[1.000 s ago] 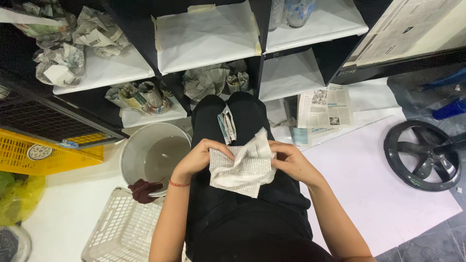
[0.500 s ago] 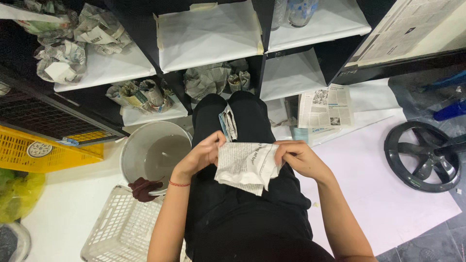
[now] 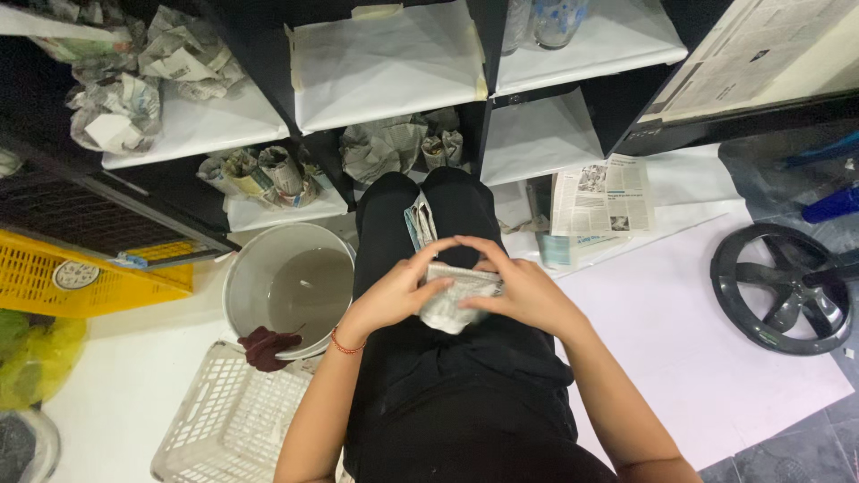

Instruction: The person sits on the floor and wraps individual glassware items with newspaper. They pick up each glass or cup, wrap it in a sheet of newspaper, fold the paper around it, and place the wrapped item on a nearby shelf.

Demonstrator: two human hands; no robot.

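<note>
I sit with black-clad legs stretched toward a black shelf unit. Over my lap, my left hand (image 3: 391,292) and my right hand (image 3: 522,292) both close around a crumpled wad of newspaper (image 3: 453,300), pressing it from either side. A folded strip of newspaper (image 3: 417,222) lies between my knees, just beyond the hands.
A grey bucket of water (image 3: 288,286) with a dark red rag (image 3: 266,347) on its rim stands left of my legs. A white plastic basket (image 3: 224,422) and yellow crate (image 3: 85,279) lie further left. Newspaper sheets (image 3: 601,195) and a black fan base (image 3: 781,286) are right. Shelves hold crumpled paper bundles (image 3: 386,147).
The sheet of newspaper, held spread out between my hands before, is now squeezed into a small wad as both hands have come together over it.
</note>
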